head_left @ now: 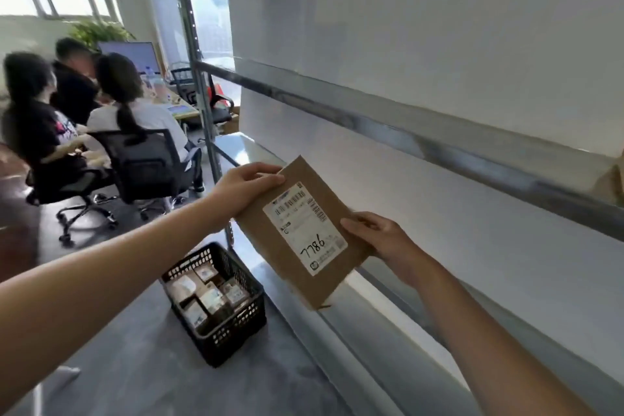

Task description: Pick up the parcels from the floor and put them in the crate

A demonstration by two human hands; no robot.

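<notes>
While it is held aloft before the grey metal shelving (405,132), apart from the black perforated plastic crate (236,331) on the floor, the flat brown cardboard parcel (304,233) is pinched at its upper corner by the left grip (246,187). The right grip (381,240) curls round its right edge. It looks light and stiff, so opposite edges seem the surest hold.

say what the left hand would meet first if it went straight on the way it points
Probably the metal shelf rail, just past the parcel that the left hand grips; depth is unclear, so it might pass under it.
</notes>
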